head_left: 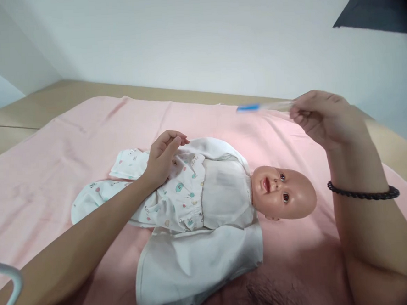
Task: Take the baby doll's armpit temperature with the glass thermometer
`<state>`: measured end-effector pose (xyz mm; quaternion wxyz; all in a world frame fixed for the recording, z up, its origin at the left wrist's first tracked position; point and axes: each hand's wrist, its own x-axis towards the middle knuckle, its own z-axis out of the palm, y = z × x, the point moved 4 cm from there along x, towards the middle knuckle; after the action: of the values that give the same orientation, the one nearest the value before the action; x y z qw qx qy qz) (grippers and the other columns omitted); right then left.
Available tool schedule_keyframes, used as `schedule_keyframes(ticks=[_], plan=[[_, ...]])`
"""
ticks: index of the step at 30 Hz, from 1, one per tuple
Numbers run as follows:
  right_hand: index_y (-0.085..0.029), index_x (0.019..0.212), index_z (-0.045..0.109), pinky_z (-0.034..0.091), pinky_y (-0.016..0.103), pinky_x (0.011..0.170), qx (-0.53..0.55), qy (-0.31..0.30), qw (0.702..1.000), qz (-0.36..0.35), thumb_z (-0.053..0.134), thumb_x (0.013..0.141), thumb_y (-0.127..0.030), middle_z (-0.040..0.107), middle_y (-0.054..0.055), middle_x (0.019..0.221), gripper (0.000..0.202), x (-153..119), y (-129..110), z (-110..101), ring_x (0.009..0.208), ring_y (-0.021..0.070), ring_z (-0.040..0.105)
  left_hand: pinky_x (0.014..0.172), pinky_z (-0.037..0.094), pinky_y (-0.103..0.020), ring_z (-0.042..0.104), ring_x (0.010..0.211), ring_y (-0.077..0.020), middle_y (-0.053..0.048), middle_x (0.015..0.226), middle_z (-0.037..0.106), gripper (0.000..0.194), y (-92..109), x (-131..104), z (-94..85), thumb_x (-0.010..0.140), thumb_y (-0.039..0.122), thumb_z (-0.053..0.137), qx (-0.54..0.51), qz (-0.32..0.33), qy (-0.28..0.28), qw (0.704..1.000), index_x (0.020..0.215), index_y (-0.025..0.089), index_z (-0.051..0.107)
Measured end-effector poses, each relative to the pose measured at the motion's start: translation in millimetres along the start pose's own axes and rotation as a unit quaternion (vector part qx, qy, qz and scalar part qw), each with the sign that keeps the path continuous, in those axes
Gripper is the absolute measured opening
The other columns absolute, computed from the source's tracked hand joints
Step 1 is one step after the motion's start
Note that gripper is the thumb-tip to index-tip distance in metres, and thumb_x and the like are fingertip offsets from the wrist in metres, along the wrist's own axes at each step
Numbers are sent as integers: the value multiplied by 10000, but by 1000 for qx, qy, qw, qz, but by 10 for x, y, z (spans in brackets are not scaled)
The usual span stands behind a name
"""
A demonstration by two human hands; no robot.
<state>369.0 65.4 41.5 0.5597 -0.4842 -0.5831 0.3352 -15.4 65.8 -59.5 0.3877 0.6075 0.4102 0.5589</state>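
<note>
A baby doll [283,191] lies on its back, head to the right, in a white top [226,192] and white printed trousers [181,188]. My left hand [164,157] rests on the trousers near the doll's hip, fingers loosely bent and the thumb apart, gripping nothing visible. Above and beyond the doll's head, my right hand [320,117] pinches one end of a thin pale stick with a blue tip [248,108]. The stick points left, roughly level, and is smeared by motion, so its exact kind is unclear.
A pink sheet [46,180] with soft creases covers the wooden surface [92,89] under the doll. Behind rises a white wall [197,42] with a dark panel [377,8] at upper right. A pale curved bar [14,279] shows at lower left.
</note>
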Motion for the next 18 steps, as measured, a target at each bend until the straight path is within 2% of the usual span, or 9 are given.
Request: schedule_keyframes(ticks=[2,5,7,10,12,14,16,18], plan=[[-320,760,753,543,410,959,-2,-27,1000,-5,891,727,-350,727,25,830,145,26,61,-3,895,229,680,759,540,-296,673,1024,-220,-63,1000,721,193,-11,2,-4,952,393,629,-2,-5,0,1000,962,228,729],[-400,888,740,493,343,1043,117,-53,989,-75,759,825,-521,742,-20,872,138,37,54,-30,1133,211,637,775,541,-299,670,1035,-219,-63,1007,718,181,-18,2,-2,948,382,636,-10,-7,-4,1000,963,229,732],[-429,909,726,464,336,1066,138,-48,985,-88,711,846,-552,739,-29,870,139,34,55,-52,1159,204,614,748,532,-293,671,1036,-218,-63,1009,718,179,-23,3,-1,947,379,635,-12,-11,-7,1000,968,229,730],[-369,785,746,493,435,954,-14,-61,998,-12,851,753,-430,713,26,791,126,29,129,-28,869,233,628,708,516,-279,671,1045,-219,-65,1009,718,176,-27,2,-4,938,372,634,-15,-20,-3,1000,968,226,727],[-336,731,745,491,480,895,-68,-62,996,19,909,672,-424,687,51,736,195,30,158,-29,790,240,613,684,505,-269,669,1038,-215,-65,1008,716,174,-26,0,-5,932,367,639,-18,-23,-1,1000,967,223,729],[-366,756,730,468,495,963,-32,-27,999,0,870,663,-564,701,56,774,259,46,138,-75,943,287,639,606,467,-255,664,994,-207,-67,1007,715,173,-30,-3,-2,929,368,645,-20,-29,-1,999,967,223,731],[-403,785,699,427,459,1064,21,15,999,-31,774,676,-697,727,36,866,323,69,124,-138,1155,288,610,497,381,-244,655,927,-197,-67,1009,713,178,-48,-5,1,927,380,647,-24,-48,0,999,966,227,730],[-388,784,697,422,442,1072,22,9,999,-21,784,663,-688,732,35,901,335,95,171,-154,1185,275,605,442,309,-243,643,868,-185,-64,1007,709,175,-72,-3,2,923,385,651,-28,-67,6,997,959,230,726]])
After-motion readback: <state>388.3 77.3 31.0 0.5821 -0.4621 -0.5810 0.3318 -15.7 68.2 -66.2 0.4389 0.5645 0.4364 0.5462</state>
